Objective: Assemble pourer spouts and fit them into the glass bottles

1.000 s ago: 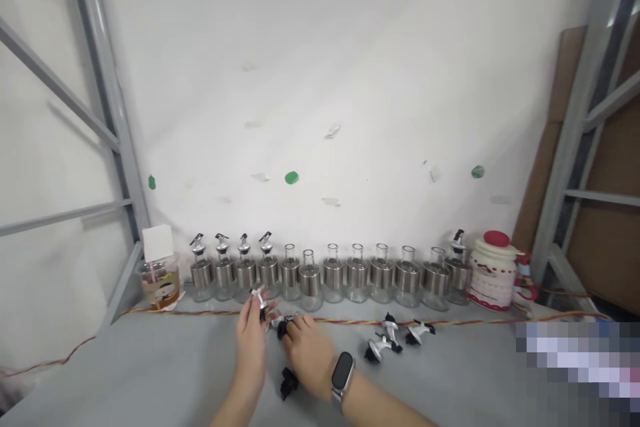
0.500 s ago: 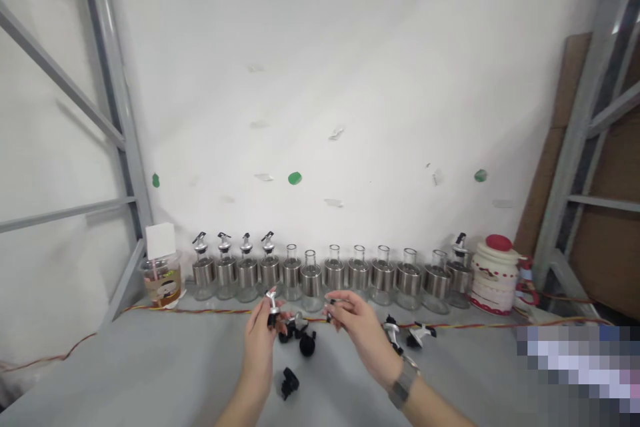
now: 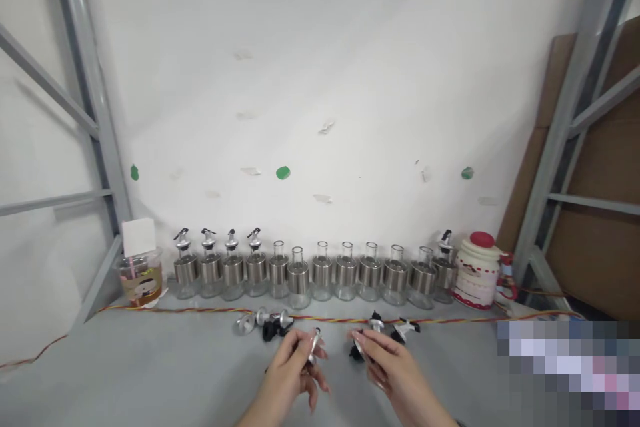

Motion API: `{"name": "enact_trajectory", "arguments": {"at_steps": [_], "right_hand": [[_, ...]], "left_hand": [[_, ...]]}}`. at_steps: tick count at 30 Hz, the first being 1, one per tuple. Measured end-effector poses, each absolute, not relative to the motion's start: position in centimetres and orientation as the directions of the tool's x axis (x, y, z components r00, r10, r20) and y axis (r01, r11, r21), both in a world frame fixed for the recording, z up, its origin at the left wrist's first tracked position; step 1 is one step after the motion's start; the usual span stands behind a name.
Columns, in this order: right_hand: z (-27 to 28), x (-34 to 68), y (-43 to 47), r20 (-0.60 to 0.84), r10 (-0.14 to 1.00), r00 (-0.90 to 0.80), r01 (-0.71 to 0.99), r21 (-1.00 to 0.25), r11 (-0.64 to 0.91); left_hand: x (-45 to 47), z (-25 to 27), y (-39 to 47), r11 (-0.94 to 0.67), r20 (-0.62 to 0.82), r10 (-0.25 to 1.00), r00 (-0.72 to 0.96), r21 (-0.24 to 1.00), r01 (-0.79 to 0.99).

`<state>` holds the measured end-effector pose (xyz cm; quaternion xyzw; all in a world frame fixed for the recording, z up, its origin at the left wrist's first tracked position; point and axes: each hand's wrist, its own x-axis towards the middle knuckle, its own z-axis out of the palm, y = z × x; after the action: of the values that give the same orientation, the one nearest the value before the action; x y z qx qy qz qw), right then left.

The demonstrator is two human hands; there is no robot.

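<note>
My left hand [image 3: 293, 367] is closed on a silver bottle pourer [image 3: 315, 345]; the fingers cover its lower part. A short way to the right, my right hand [image 3: 393, 367] pinches another bottle pourer [image 3: 356, 351], with its black ribbed stopper and a silver edge showing. Several loose silver-and-black pourers [image 3: 270, 327] lie on the table beyond my left hand. Just past my right hand lie a pourer with a black tip [image 3: 376, 321] and one with a black lever [image 3: 406, 329].
Along the wall stands a row of glass bottles with steel bands [image 3: 347, 280], some topped with pourers [image 3: 233, 240]. A plastic cup [image 3: 143, 280] is at the left end, a white jar with a red lid [image 3: 477, 273] at the right. A twisted wire [image 3: 200, 310] crosses the table [image 3: 150, 367].
Both hands have come lower and nearer to me, and the left has moved right. A pourer now shows in my right hand. The view has shifted slightly.
</note>
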<state>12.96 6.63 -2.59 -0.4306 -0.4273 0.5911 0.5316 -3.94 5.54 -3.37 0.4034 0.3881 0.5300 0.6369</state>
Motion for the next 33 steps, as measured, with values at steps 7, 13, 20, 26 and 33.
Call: {"name": "enact_trajectory", "arguments": {"at_steps": [7,13,20,26,33], "right_hand": [[-2.5,13.5,6.7,-0.037,0.991,-0.127,-0.336,-0.939,-0.078],[-2.0,13.4,5.8,-0.071,0.954,-0.290,-0.483,-0.850,-0.210],[-1.5,12.9,5.3,-0.007,0.914,-0.405,-0.440,-0.875,-0.201],[-2.0,12.8,5.1,0.167,0.816,-0.554,-0.414,-0.905,-0.096],[-2.0,13.1,5.2,0.158,0.758,-0.632,-0.294,-0.955,-0.047]], "left_hand": [[-4.0,-2.8,4.7,0.177,-0.113,0.981,0.157,0.856,-0.486],[-3.5,-2.7,4.8,0.252,-0.230,0.968,0.103,0.867,-0.431],[-2.9,-3.3,4.9,0.253,-0.221,0.966,0.131,0.909,-0.332],[-2.7,-2.8,3.8,0.290,-0.240,0.946,0.218,0.927,-0.237],[-2.7,-2.6,3.0,0.280,-0.235,0.939,0.250,0.946,-0.163]]}}
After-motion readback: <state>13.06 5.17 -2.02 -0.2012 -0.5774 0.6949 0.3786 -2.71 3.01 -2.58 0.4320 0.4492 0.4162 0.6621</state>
